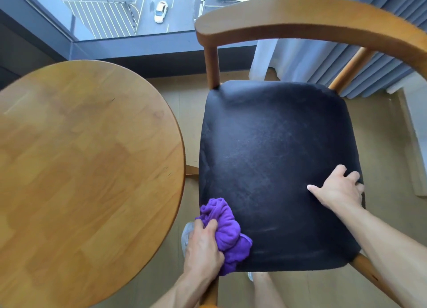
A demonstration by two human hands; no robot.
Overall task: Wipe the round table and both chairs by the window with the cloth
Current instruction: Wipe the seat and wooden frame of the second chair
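On the chair seat point(275, 169), left hand point(203, 250) grips bunched cloth point(227, 233) (near-left corner).

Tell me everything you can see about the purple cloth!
The purple cloth looks soft and fleecy and is scrunched into a bunch, not spread flat. The left hand grips it, pressing it on the near left corner of the chair's black padded seat. Part of it hangs over the seat's edge, beside the round wooden table.
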